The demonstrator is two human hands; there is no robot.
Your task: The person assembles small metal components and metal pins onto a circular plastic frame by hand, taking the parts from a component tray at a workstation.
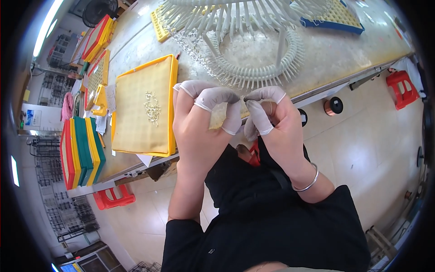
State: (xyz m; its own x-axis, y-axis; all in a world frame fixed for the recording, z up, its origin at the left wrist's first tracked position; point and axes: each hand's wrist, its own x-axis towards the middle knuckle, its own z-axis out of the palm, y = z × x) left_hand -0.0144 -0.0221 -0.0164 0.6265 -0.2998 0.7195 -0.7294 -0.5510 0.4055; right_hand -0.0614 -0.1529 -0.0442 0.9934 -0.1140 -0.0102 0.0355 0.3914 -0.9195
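Note:
My left hand (202, 113) and my right hand (275, 119) are raised at the table's front edge, their fingertips almost meeting. White finger cots, greyed at the tips, cover several fingers of each. Thumb and forefinger are pinched together on both hands; anything between them is too small to make out. Left of my left hand lies a yellow-rimmed tray (173, 109) with a tan lining, holding a loose pile of tiny pale metallic pieces (152, 109). Beyond my fingers stands a round rack (290, 68) ringed with white prongs, small wire-like pieces hanging along its left side.
A blue-edged yellow tray (333, 22) sits at the back right. Red, yellow and green trays (84, 149) are stacked on the left, near a yellow tape dispenser (100, 100). Red stools (114, 196) and a copper-coloured wire spool (333, 106) are on the floor.

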